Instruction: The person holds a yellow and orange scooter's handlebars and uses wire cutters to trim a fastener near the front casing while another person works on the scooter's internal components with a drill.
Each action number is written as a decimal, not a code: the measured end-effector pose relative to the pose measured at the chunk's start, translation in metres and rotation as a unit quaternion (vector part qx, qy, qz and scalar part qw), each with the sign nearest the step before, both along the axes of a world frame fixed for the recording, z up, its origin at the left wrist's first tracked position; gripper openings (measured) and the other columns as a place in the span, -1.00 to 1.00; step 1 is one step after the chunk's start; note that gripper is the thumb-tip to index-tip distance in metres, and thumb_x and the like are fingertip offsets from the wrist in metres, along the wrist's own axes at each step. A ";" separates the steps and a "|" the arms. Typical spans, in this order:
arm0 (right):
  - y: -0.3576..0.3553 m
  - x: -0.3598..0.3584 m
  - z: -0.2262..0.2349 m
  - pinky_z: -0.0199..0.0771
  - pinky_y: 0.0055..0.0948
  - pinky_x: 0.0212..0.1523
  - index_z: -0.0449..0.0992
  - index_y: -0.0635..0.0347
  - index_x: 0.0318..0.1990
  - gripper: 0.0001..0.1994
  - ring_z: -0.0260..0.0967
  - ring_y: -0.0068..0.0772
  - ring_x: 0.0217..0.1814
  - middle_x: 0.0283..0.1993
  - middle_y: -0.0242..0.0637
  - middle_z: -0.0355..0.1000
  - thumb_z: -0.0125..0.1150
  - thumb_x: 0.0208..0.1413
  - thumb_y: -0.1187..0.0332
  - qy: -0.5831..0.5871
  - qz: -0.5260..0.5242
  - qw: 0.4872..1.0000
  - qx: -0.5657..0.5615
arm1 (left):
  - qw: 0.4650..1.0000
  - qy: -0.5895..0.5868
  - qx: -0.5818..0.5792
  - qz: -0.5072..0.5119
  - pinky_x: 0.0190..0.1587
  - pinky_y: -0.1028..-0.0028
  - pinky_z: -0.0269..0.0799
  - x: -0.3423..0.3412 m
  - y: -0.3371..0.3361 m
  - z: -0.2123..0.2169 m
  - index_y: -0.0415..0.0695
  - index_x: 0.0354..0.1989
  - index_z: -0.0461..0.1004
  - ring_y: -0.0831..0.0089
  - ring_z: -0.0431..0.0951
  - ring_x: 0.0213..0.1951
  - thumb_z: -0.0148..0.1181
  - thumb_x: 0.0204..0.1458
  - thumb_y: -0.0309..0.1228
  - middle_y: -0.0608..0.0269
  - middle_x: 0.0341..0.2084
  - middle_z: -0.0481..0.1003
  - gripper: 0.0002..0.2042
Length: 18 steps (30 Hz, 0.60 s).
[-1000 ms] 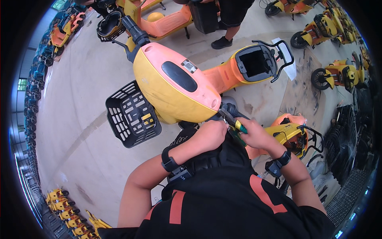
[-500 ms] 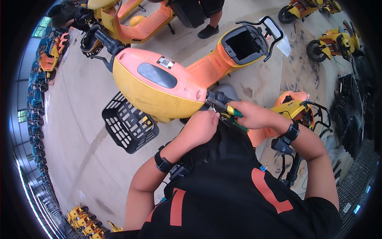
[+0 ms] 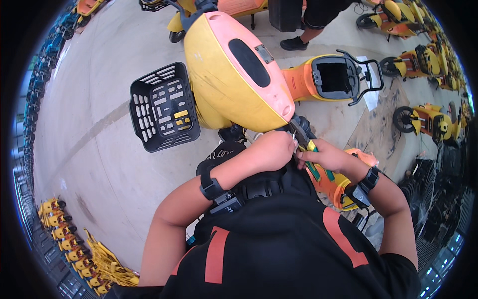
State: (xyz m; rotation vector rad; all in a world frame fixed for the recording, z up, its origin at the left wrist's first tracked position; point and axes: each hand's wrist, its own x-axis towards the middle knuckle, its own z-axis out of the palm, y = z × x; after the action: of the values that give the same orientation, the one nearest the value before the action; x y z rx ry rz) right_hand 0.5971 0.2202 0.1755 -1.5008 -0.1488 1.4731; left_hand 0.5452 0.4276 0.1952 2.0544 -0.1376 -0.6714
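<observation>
My right hand [image 3: 322, 155] is closed around pliers [image 3: 311, 145] with green and yellow handles, which stand spread apart. Their dark jaws lie beside the handlebar end [image 3: 304, 126] of a yellow and pink scooter [image 3: 231, 74]. Close by on the left, my left hand [image 3: 277, 150] is closed, thumb and fingers pinched together by the jaws. A thin shiny piece shows at its fingertips, too small to name. Part of the handlebar is hidden behind the hands and tool.
A black basket [image 3: 164, 107] juts from the scooter's front. Its seat base [image 3: 334, 78] has an uncovered black compartment. Another person's leg [image 3: 311, 36] stands beyond. Several yellow scooters are parked at right and lower left; dark parts [image 3: 438, 199] are heaped at right.
My view has shifted, and the scooter's front now appears turned and higher in the picture. The pliers' handles have spread apart in my right hand. My left hand still pinches beside the handlebar.
</observation>
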 end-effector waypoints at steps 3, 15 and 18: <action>0.006 0.000 0.009 0.49 -0.46 -0.31 0.41 0.26 -0.18 -0.84 0.45 -0.46 -0.39 -0.39 -0.35 0.40 0.10 0.22 0.35 0.046 0.003 0.997 -0.055 | 1.000 -0.015 0.007 0.002 -0.22 0.11 0.42 -0.004 -0.001 -0.002 -0.30 -0.46 0.50 -0.10 0.53 -0.35 -0.07 0.22 -0.27 -0.17 -0.50 0.50 -0.64; 0.005 0.010 0.008 0.28 -0.49 -0.47 0.32 0.18 -0.45 -0.79 0.24 -0.53 -0.55 -0.58 -0.42 0.25 0.08 0.21 0.32 0.057 0.006 0.997 -0.046 | 1.000 -0.018 -0.013 -0.002 -0.19 0.18 0.42 0.000 -0.002 -0.020 -0.28 -0.46 0.49 0.01 0.54 -0.35 -0.11 0.24 -0.25 -0.05 -0.50 0.52 -0.63; 0.001 0.018 0.020 0.29 -0.49 -0.48 0.35 0.19 -0.45 -0.79 0.24 -0.55 -0.57 -0.57 -0.43 0.27 0.11 0.19 0.32 0.000 0.047 0.993 -0.108 | 0.998 0.042 -0.051 -0.001 -0.18 0.26 0.42 0.003 0.002 -0.020 -0.25 -0.44 0.48 0.11 0.54 -0.34 -0.11 0.26 -0.22 0.04 -0.49 0.53 -0.62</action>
State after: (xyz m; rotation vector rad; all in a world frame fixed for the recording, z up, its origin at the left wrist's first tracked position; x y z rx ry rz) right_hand 0.6154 0.2216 0.1952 -1.6867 -0.0618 1.6057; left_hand 0.5484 0.4295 0.1748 1.9263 -0.1222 -0.7354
